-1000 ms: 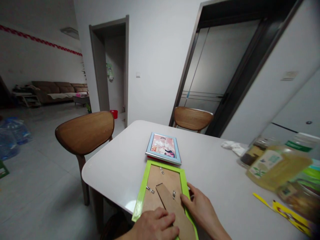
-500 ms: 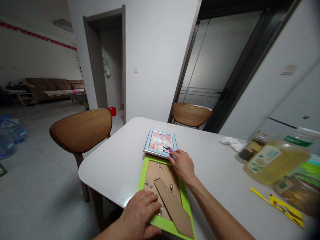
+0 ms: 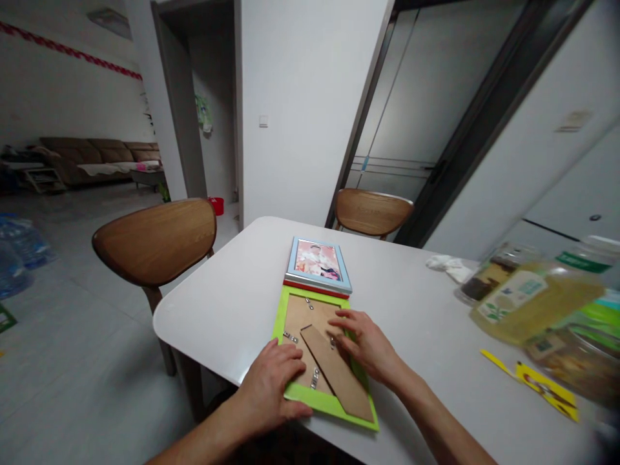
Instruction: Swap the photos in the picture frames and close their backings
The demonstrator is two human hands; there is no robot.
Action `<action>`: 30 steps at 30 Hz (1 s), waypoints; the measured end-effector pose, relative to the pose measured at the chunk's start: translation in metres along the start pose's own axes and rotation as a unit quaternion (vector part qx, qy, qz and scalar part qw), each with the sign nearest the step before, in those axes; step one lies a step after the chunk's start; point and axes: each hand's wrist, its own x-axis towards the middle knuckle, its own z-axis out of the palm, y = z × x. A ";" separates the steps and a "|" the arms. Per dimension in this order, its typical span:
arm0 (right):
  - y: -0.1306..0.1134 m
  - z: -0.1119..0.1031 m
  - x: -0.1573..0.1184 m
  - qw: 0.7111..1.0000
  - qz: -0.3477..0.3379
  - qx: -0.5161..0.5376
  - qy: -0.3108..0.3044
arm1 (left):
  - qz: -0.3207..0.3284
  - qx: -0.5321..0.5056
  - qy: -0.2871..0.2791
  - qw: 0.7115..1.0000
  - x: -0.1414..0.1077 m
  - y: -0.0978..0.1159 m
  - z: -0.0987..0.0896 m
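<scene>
A lime-green picture frame (image 3: pixel 334 408) lies face down near the table's front edge. Its brown backboard (image 3: pixel 317 311) shows, with several small metal clips and a slanted brown stand leg (image 3: pixel 334 371). My left hand (image 3: pixel 271 384) grips the frame's near left corner, fingers bent over the side and thumb along the lower edge. Over the right side of the backboard is my right hand (image 3: pixel 365 339), fingers apart beside a clip (image 3: pixel 332 343) and holding nothing. Just beyond, a pale blue frame with a portrait photo (image 3: pixel 317 259) lies face up on a red-edged piece (image 3: pixel 314 288).
On the white table (image 3: pixel 213 316), a crumpled tissue (image 3: pixel 448 266), a jar (image 3: pixel 494 274), a large bottle of yellow liquid (image 3: pixel 527 303) and a yellow packet (image 3: pixel 547 391) are at the right. Wooden chairs stand left (image 3: pixel 157 242) and behind (image 3: pixel 372 212).
My right hand has left the near edge of the blue frame and come back toward me over the green frame's backboard. My left hand stays at the green frame's corner.
</scene>
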 end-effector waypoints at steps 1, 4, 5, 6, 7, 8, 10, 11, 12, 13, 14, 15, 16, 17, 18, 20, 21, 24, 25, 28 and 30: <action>-0.001 0.002 -0.008 1.000 -0.004 0.013 -0.017 | -0.004 0.000 0.000 1.000 0.000 0.000 0.000; -0.004 0.006 -0.021 1.000 -0.007 0.025 -0.016 | -0.019 -0.002 0.000 1.000 -0.001 0.000 0.000; -0.006 0.006 -0.022 1.000 -0.006 0.023 -0.011 | -0.023 -0.002 0.000 1.000 -0.002 0.000 -0.001; -0.007 0.006 -0.021 1.000 -0.005 0.021 -0.011 | -0.027 -0.003 0.000 1.000 -0.003 0.001 -0.002; -0.009 0.005 -0.020 1.000 -0.005 0.020 -0.016 | -0.031 -0.004 0.000 1.000 -0.004 0.001 -0.003; -0.010 0.005 -0.018 0.999 -0.008 0.020 -0.024 | -0.035 -0.005 -0.001 0.999 -0.005 0.001 -0.004; -0.012 0.004 -0.014 0.999 -0.011 0.022 -0.037 | -0.039 -0.006 -0.004 0.999 -0.006 0.001 -0.007; -0.013 0.004 -0.013 0.999 -0.009 0.022 -0.038 | -0.039 -0.007 -0.004 0.999 -0.007 0.001 -0.008; -0.014 0.004 -0.013 0.999 -0.003 0.020 -0.036 | -0.037 -0.009 -0.005 0.999 -0.008 0.000 -0.008; -0.015 0.005 -0.014 0.999 0.006 0.018 -0.028 | -0.034 -0.010 -0.004 0.999 -0.009 0.000 -0.009; -0.018 0.005 -0.016 1.000 0.013 0.016 -0.017 | -0.031 -0.011 -0.003 0.999 -0.009 -0.001 -0.009; -0.021 0.006 -0.019 1.000 0.013 0.016 -0.006 | -0.029 -0.011 -0.001 1.000 -0.009 -0.002 -0.008; -0.026 0.007 -0.022 1.000 0.005 0.017 0.002 | -0.028 -0.012 0.002 1.000 -0.010 -0.002 -0.008; -0.031 0.007 -0.025 1.000 -0.013 0.023 0.000 | -0.028 -0.012 0.006 1.000 -0.010 -0.003 -0.007; -0.037 0.008 -0.029 0.999 -0.037 0.030 -0.010 | -0.028 -0.011 0.008 1.000 -0.010 -0.003 -0.007; -0.047 0.008 -0.034 0.994 -0.082 0.051 -0.046 | -0.031 -0.011 0.012 0.999 -0.011 -0.003 -0.006; -0.051 0.008 -0.035 0.992 -0.096 0.061 -0.061 | -0.033 -0.011 0.013 0.999 -0.011 -0.003 -0.006; -0.056 0.009 -0.036 0.989 -0.097 0.076 -0.075 | -0.040 -0.011 0.014 0.999 -0.011 -0.001 -0.005; -0.056 0.010 -0.035 0.990 -0.094 0.077 -0.076 | -0.042 -0.012 0.014 0.999 -0.011 -0.001 -0.005; -0.056 0.014 -0.034 0.992 -0.082 0.071 -0.064 | -0.046 -0.019 0.016 0.999 -0.011 0.000 -0.004; -0.057 0.016 -0.035 0.994 -0.073 0.063 -0.049 | -0.048 -0.021 0.019 0.998 -0.011 -0.001 -0.003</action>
